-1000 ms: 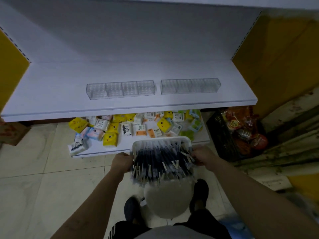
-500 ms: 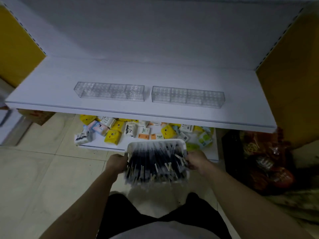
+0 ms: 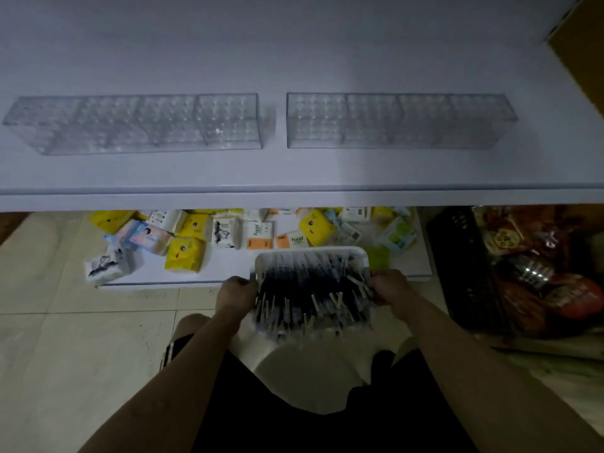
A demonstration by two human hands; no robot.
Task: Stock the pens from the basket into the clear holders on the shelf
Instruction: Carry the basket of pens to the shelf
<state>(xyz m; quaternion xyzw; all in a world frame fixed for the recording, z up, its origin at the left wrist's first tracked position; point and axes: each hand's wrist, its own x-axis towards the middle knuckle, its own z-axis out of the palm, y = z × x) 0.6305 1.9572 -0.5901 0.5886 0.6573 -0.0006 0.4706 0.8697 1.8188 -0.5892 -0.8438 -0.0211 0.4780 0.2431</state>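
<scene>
A white basket [image 3: 310,253] full of dark pens [image 3: 310,295] is held in front of me, below the shelf edge. My left hand [image 3: 236,294] grips its left rim and my right hand [image 3: 390,289] grips its right rim. Two clear holders stand side by side on the white shelf [image 3: 294,171]: the left holder [image 3: 137,124] and the right holder [image 3: 398,120]. Both have several compartments with no pens in them.
A lower shelf [image 3: 228,269] carries several tissue packs in yellow, white and pink. A dark crate [image 3: 470,273] with packaged goods stands on the floor at the right. A pale round stool [image 3: 307,371] shows between my legs. Tiled floor lies at the left.
The view has moved closer to the shelf, so the holders look larger. Both hands keep their grip on the basket, which has come nearer the shelf.
</scene>
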